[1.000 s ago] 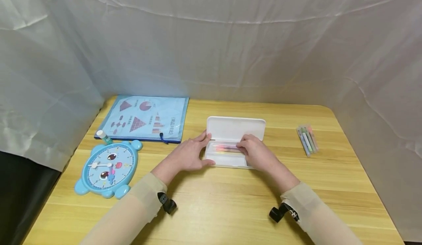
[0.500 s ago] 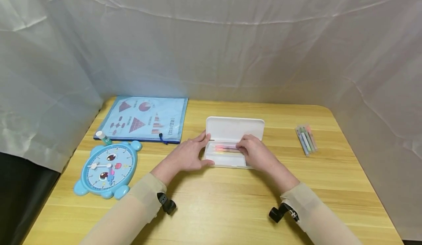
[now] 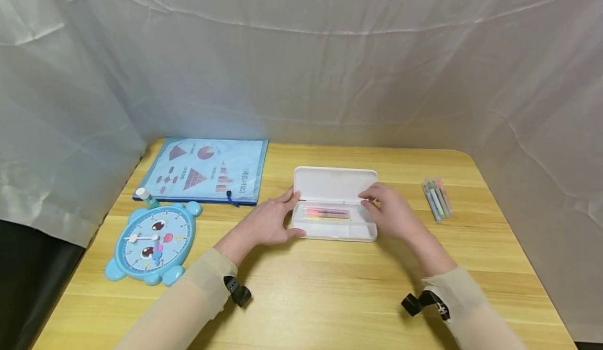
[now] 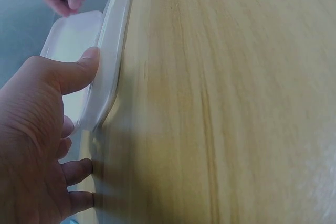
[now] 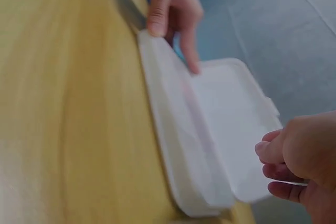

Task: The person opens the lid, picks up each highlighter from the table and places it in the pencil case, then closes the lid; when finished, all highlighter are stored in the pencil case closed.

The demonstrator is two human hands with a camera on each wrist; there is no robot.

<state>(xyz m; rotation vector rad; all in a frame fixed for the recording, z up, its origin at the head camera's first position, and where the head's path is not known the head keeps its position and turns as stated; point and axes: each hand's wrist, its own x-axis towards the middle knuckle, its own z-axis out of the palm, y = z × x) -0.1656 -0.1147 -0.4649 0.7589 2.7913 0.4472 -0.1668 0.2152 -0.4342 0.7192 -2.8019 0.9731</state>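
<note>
A white pencil case (image 3: 325, 230) lies on the wooden table with its lid (image 3: 325, 182) raised at the back. Slim pink, purple and yellow pens (image 3: 327, 213) lie together in its rear compartment. My left hand (image 3: 267, 221) holds the case's left end, the thumb at the front corner and the fingers round toward the back. Over the right end is my right hand (image 3: 393, 214), fingers loosely bent and nothing held, close to the lid's right edge. Whether those fingertips touch the lid I cannot tell. The right wrist view is blurred.
A blue animal-shaped toy clock (image 3: 157, 240) lies at the left, with a glue stick (image 3: 147, 197) beside its top edge. Behind them is a blue zip folder (image 3: 204, 169). Several pastel markers (image 3: 437, 199) in a clear pouch lie at the right. A grey curtain (image 3: 301, 78) backs the table.
My right hand has let go of the pens in the compartment and moved right to the case's right end. The left hand stays where it was.
</note>
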